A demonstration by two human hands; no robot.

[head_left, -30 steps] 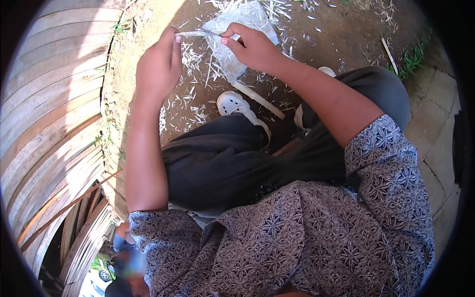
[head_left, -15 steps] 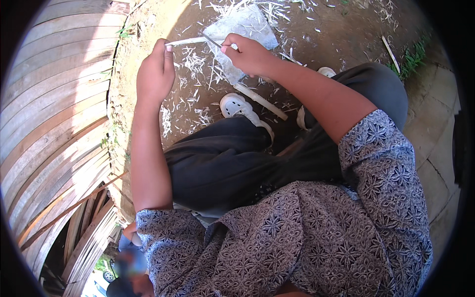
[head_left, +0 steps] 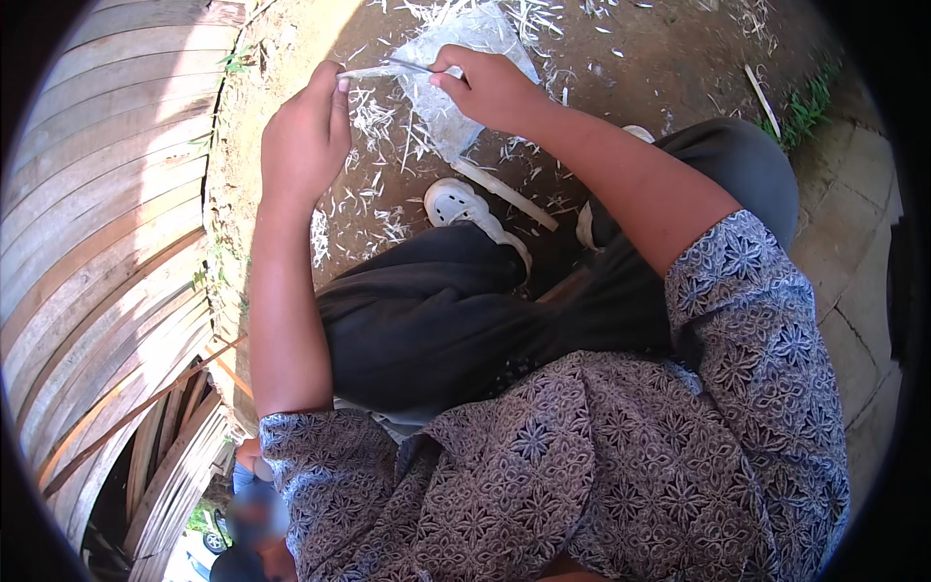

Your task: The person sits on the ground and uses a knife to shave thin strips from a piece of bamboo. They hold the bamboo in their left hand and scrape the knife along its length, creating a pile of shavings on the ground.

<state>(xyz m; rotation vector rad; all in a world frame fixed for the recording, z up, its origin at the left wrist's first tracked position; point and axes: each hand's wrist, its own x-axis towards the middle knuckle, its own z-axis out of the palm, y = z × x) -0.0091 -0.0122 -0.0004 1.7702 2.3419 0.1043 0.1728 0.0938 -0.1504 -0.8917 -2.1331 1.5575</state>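
Pinched between thumb and fingers of my left hand (head_left: 305, 136) is one end of a pale, thin wooden stick (head_left: 370, 73). My right hand (head_left: 485, 87) is closed around a knife, its handle hidden in my fist. The narrow grey knife blade (head_left: 407, 65) points left and meets the stick near its right end. Below both hands a flat grey slab (head_left: 436, 112) rests on the soil. Another, thicker pale stick (head_left: 504, 194) lies with one end at the slab's near corner.
Curled pale wood shavings (head_left: 369, 116) litter the brown ground around the slab. White clogs (head_left: 451, 202) are on my feet close by. Stacked planks (head_left: 116, 165) run along the left. Stone paving (head_left: 853, 204) borders the right. Another person (head_left: 257, 519) is at lower left.
Both hands have risen slightly in the picture. The knife has tilted flatter against the stick, and the gap between my hands has narrowed a little.
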